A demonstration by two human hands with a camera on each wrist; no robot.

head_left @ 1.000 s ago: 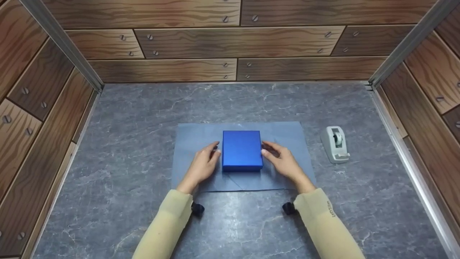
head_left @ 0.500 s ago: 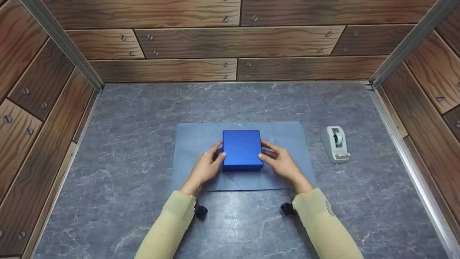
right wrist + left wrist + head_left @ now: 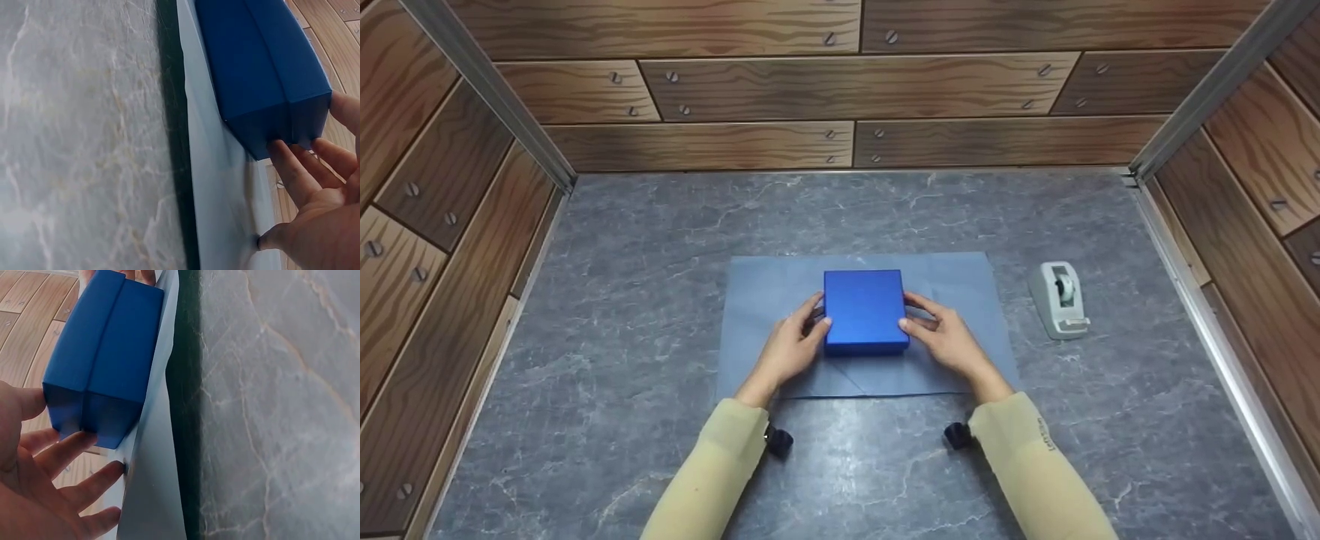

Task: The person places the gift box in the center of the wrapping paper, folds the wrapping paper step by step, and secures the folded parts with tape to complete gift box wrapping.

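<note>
A blue lidded box [image 3: 863, 307] sits on a sheet of blue-grey paper [image 3: 960, 285]; a seam runs round its sides in both wrist views. My left hand [image 3: 791, 345] holds its left side, thumb at the lid's edge and fingertips against the side wall. From the opposite side my right hand [image 3: 950, 341] grips it in the same way, thumb near the front corner. In the left wrist view the lower fingers [image 3: 93, 492] are spread just off the box, beside the paper. The little finger [image 3: 273, 237] in the right wrist view reaches down to the paper.
A pale tape dispenser [image 3: 1061, 300] with a roll in it stands to the right of the paper. Wood-patterned walls [image 3: 855, 90] enclose the grey marbled tabletop [image 3: 660, 247] at the back and both sides. The paper's front edge lifts slightly.
A second ago both hands were beside the box, the left one a little apart. Both have closed in and their thumbs now lie at the lid's edges. The box has hardly moved.
</note>
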